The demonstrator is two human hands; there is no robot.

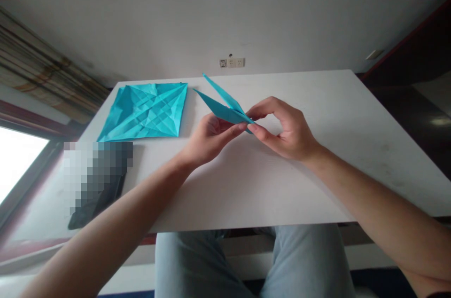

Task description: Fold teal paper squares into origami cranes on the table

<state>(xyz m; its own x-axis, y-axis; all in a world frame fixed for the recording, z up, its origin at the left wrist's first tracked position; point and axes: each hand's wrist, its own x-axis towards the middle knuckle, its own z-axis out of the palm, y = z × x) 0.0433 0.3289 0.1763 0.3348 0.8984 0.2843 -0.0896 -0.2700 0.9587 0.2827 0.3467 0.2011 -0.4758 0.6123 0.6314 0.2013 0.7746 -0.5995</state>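
The left hand [207,140] and right hand [291,131] are pinching a pointed, folded turquoise-paper form [219,110]; it is probably feeling light and creasing easily, needing fingertip holds along thicker folds, while hovering above the white rectangular table [282,194].

A piece of turquoise folded paper [222,111] sits near the centre of the frame, slim and sharp-edged. Two long pointed flaps [213,104] spread apart in a V (the lower looks broader), tips towards the upper left; they meet at a narrow end, aimed lower right and partly covered.
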